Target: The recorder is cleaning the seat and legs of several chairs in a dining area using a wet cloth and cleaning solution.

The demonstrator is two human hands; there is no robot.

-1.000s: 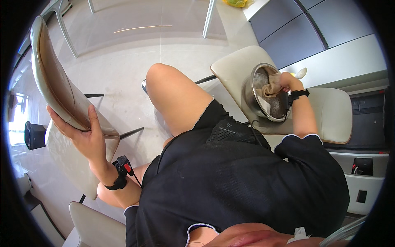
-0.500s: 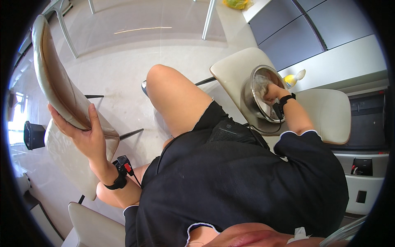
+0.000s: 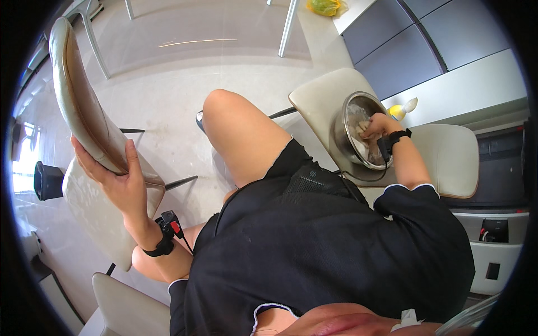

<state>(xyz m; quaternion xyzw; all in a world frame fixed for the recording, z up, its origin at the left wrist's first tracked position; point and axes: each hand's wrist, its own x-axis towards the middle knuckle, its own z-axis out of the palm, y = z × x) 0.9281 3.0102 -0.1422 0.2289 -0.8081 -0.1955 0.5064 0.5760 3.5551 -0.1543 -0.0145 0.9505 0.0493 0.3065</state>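
On the left stands a cream chair whose padded backrest (image 3: 84, 92) rises beside me. My left hand (image 3: 120, 185) grips that backrest's edge, thumb on one side and fingers on the other. Over to the right, a round metal basin (image 3: 341, 137) rests on another cream chair's seat (image 3: 318, 96). My right hand (image 3: 382, 125) reaches down into it, its fingers closed on a wet, pale cloth (image 3: 360, 140). Water appears to surround the cloth. Part of the cloth and some fingertips are hard to make out.
A yellow bottle with a pale top (image 3: 397, 111) stands behind the basin, near grey cabinets (image 3: 386, 50). Another cream seat (image 3: 448, 159) lies to the right. A black bin (image 3: 47, 181) is at far left, and a yellow-green bag (image 3: 324, 7) sits at the far edge.
My right hand has shifted slightly within the basin, and more of the pale cloth shows under its fingers. My left hand keeps its hold on the backrest. The whole view has shifted slightly.
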